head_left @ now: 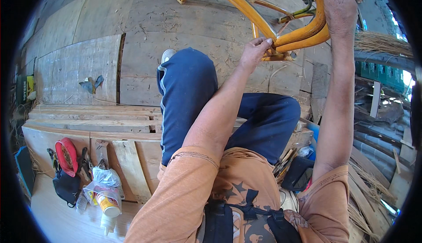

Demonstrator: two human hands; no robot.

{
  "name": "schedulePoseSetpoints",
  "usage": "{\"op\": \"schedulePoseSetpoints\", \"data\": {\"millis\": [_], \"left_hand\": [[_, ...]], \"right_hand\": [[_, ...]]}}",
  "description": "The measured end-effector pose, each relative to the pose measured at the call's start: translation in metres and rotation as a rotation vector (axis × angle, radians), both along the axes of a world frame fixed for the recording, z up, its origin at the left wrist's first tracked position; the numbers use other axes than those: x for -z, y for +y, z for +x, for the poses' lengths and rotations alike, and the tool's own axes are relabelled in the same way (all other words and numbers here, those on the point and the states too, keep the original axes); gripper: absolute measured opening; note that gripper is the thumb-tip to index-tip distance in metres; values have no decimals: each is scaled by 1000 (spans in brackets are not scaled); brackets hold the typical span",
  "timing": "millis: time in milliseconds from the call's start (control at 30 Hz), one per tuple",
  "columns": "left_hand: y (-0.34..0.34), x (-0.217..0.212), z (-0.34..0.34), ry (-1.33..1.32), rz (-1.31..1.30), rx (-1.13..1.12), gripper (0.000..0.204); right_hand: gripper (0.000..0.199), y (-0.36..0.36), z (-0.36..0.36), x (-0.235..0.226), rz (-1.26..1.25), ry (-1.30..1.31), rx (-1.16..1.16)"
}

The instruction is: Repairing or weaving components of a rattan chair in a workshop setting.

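Observation:
A yellow bent-cane frame [246,6] of curved rods stands in front of me at the top of the view. My right hand [339,6] is wrapped around its thick curved rods at the upper right. My left hand [256,51] pinches a joint low on the frame, where several rods meet near a thin binding strip. My legs in blue trousers [189,93] stretch out below the frame, with a grey shoe [167,54] on the planks.
I sit on a wooden plank floor [96,62]. At lower left lie a red tape reel [66,155], a black bag [66,186], a plastic bag with a yellow cup [107,199]. Bundles of cane strips [380,43] and tools [285,159] lie to the right.

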State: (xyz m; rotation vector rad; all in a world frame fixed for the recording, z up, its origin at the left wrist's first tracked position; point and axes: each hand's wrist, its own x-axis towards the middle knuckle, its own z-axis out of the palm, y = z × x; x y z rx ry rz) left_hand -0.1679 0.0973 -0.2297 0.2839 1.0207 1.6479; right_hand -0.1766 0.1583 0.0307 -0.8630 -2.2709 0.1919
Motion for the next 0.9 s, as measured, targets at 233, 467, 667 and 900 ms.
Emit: {"op": "schedulePoseSetpoints", "data": {"millis": [233, 467, 667, 900], "left_hand": [[2, 20, 13, 98, -5, -59, 45], [13, 69, 12, 199, -255, -142, 34], [4, 30, -8, 406, -392, -157, 34], [11, -27, -58, 55, -19, -496, 36]], "right_hand": [[41, 1, 3, 1, 33, 11, -47], [40, -2, -1, 3, 64, -17, 16], [60, 22, 20, 17, 88, -107, 27], [55, 22, 16, 18, 365, -78, 16]]}}
